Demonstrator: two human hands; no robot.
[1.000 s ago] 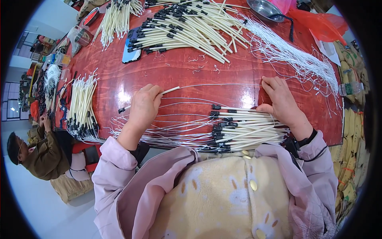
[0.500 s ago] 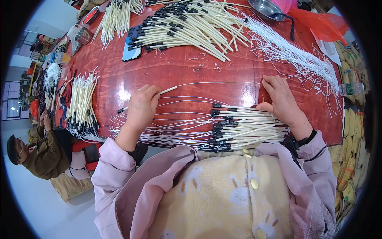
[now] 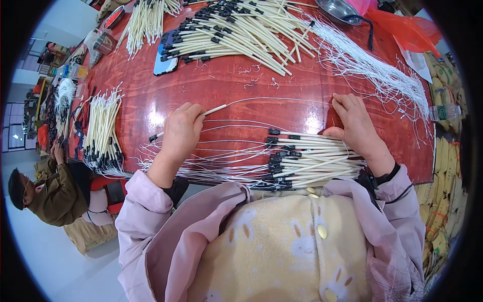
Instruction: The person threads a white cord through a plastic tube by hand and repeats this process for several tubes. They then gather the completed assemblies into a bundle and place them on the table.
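My left hand [image 3: 180, 132] is closed around a cream tube with a black end, lying across the red table [image 3: 236, 90]. A thin white string [image 3: 271, 100] runs from the tube's tip rightward to my right hand [image 3: 354, 123], whose fingers rest flat on the table over the string's end. Just in front of my right hand lies a pile of finished cream tubes with black caps [image 3: 307, 161], their strings trailing left along the table's near edge.
A large heap of cream tubes [image 3: 236, 30] and a bundle of loose white strings [image 3: 372, 65] lie at the far side. Another tube bundle [image 3: 103, 131] sits at the left. A metal bowl [image 3: 339, 7] stands far right. A seated person [image 3: 48, 189] works at lower left.
My left hand has slid slightly along the tube and the string lies straighter toward my right hand. Little else has moved.
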